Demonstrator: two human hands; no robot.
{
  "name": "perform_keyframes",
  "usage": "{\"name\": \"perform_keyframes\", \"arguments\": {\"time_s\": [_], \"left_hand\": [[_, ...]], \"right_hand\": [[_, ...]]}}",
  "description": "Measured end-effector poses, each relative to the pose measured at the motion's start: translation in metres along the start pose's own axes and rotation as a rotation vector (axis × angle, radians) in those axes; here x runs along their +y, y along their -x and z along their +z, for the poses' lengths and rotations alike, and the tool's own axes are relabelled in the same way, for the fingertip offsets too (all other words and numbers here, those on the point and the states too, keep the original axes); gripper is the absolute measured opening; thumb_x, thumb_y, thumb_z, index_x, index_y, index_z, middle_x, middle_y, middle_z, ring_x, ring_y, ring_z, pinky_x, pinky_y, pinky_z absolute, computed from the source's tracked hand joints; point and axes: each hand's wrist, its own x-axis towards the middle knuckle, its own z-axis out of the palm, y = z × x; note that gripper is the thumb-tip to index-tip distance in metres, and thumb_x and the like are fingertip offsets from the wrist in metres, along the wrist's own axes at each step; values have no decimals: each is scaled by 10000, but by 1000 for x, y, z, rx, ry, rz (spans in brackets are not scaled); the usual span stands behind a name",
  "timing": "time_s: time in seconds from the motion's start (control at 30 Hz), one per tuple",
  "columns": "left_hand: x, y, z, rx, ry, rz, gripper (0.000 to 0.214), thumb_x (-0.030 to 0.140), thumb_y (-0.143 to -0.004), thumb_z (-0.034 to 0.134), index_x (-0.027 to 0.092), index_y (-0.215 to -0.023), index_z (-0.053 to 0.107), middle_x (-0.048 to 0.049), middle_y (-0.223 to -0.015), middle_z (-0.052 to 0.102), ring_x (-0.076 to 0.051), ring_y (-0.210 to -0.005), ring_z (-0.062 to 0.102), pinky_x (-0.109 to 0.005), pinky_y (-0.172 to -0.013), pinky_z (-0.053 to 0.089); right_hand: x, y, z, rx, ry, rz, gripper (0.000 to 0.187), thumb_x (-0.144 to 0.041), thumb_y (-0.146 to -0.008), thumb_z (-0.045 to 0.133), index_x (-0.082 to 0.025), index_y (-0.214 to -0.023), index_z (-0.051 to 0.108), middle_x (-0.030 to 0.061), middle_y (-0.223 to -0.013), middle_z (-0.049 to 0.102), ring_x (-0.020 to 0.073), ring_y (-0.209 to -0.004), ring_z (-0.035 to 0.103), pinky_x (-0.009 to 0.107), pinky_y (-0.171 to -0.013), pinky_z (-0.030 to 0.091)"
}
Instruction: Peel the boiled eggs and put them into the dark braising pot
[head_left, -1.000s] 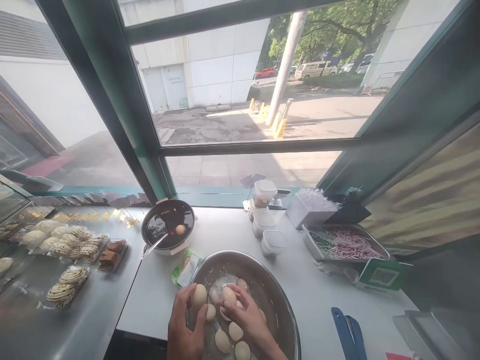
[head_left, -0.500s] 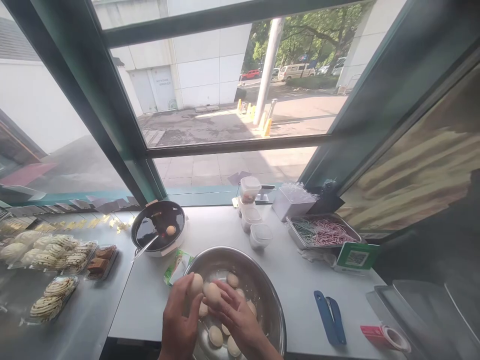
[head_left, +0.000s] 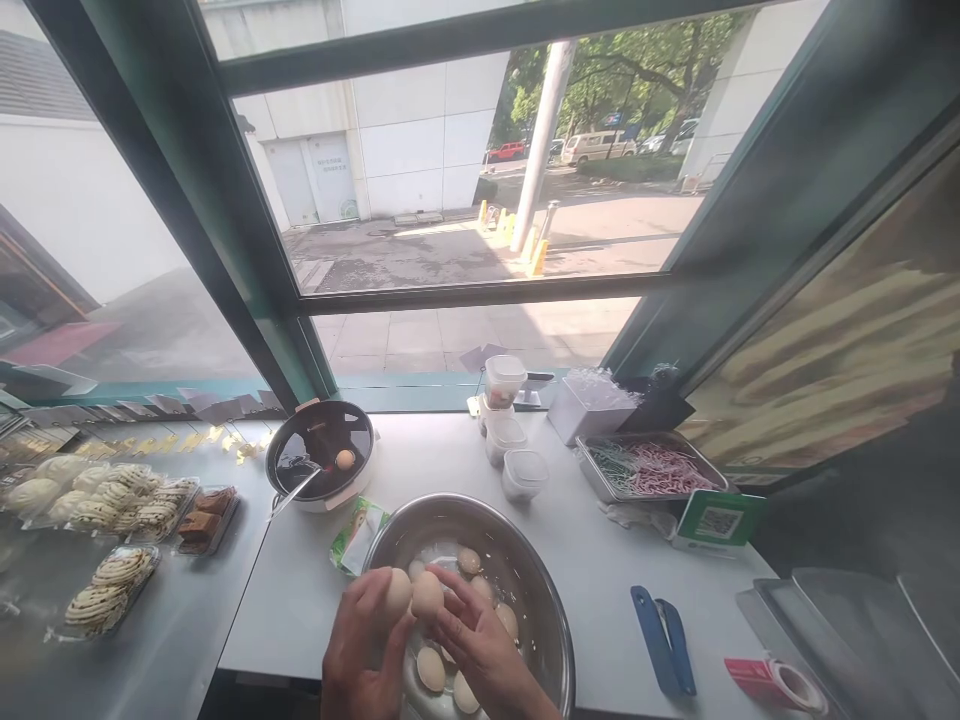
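My left hand (head_left: 363,640) is closed around a pale egg (head_left: 397,592), thumb and fingers on its sides. An egg of the same kind (head_left: 427,594) is pinched in the fingers of my right hand (head_left: 480,640). The two eggs are side by side and seem to touch. Both hands are over the left part of a large steel bowl (head_left: 541,560), where several more eggs (head_left: 430,669) lie on the bottom, partly covered by my right hand. Small pale bits stick to the bowl's inner wall.
Beyond the bowl are a pot of dark liquid (head_left: 315,440) with one egg and a ladle, a green packet (head_left: 358,530) and lidded tubs (head_left: 525,474). Packed buns (head_left: 112,590) lie left. Rightward are a tray of twist ties (head_left: 652,466), a QR sign (head_left: 721,520), a blue tool (head_left: 663,640) and tape (head_left: 776,684).
The egg in my left hand has come down slightly, level with the one in my right. Both hands keep their hold; the view has shifted a little.
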Motion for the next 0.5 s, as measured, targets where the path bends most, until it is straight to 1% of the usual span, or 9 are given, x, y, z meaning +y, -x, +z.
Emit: {"name": "perform_keyframes", "arguments": {"time_s": [0.07, 0.1, 0.17, 0.2, 0.3, 0.4, 0.5], "left_hand": [[4, 4, 1, -47, 36, 19, 280, 330, -995, 613, 259, -1248, 711, -92, -1210, 742, -241, -1144, 719, -360, -969, 620], [5, 5, 1, -40, 29, 15, 284, 330, -991, 622, 259, -1252, 708, -92, -1214, 739, -241, -1144, 717, -359, -963, 621], [5, 6, -1, 12, -6, -7, 319, 310, -971, 659, 256, -1283, 689, -96, -1240, 729, -242, -1158, 710, -362, -968, 618], [5, 6, -2, 9, -8, -6, 327, 304, -968, 662, 254, -1291, 683, -98, -1248, 727, -244, -1167, 707, -369, -978, 616], [1, 3, -6, -92, 22, 36, 300, 297, -993, 619, 257, -1283, 687, -93, -1238, 737, -236, -1178, 709, -369, -994, 618], [-4, -5, -12, -87, -20, 79, 363, 244, -973, 646, 260, -1335, 655, -90, -1266, 738, -226, -1194, 714, -344, -999, 624], [-6, -13, -19, -202, -31, 172, 400, 214, -953, 662, 257, -1350, 653, -89, -1263, 752, -224, -1176, 734, -321, -973, 643]], "right_hand": [[0, 0, 1, 10, -20, 11, 608, -511, -733, 917, -366, -1288, 715, 56, -1361, 702, 303, -1250, 681, 449, -1101, 520], [0, 0, 2, 23, -24, 15, 630, -505, -700, 940, -370, -1275, 723, 52, -1384, 680, 318, -1259, 678, 465, -1112, 518], [1, -1, 2, 48, -23, 14, 678, -493, -632, 980, -369, -1252, 735, 49, -1378, 662, 338, -1231, 696, 484, -1105, 525], [3, -1, 2, 51, -20, 13, 685, -486, -620, 988, -364, -1245, 738, 52, -1371, 658, 343, -1220, 702, 488, -1096, 531], [7, -2, 1, 33, -17, 14, 669, -486, -658, 970, -340, -1265, 728, 71, -1350, 664, 344, -1218, 701, 500, -1083, 541], [12, -4, 0, 13, -23, 9, 723, -524, -667, 956, -328, -1314, 696, 82, -1304, 699, 341, -1187, 714, 521, -1083, 542], [15, -3, 2, -7, -16, 3, 698, -530, -672, 951, -300, -1287, 712, 96, -1278, 728, 341, -1207, 703, 515, -1091, 535]]}}
